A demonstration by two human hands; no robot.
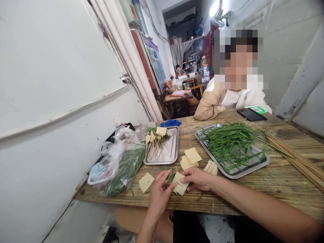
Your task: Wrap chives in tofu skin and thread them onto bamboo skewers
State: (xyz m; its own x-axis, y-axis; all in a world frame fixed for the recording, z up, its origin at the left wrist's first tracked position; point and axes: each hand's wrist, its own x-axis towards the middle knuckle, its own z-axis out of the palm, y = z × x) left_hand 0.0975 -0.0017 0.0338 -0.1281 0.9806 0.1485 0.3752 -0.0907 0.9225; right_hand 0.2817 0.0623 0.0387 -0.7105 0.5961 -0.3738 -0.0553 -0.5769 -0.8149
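Between my hands, over the near edge of the table, is a pale yellow tofu sheet [180,185] with a small bunch of green chives [170,177] against its left side. My left hand [160,189] is closed on the sheet's left side and the chives, thumb in front. My right hand [196,178] pinches the sheet's right edge; some of its fingers are hidden behind. A single tofu sheet [146,182] lies left of my left hand. Beyond my right hand sit a stack of tofu sheets [191,158] and some pale rolled pieces [210,167].
A metal tray [174,148] holds skewered rolls [158,135]. Another tray [234,175] carries loose chives [230,140]. Bagged greens [124,172] lie left, bamboo skewers [298,158] right. Across the table [280,135] a person [212,98] sits near a phone [250,114].
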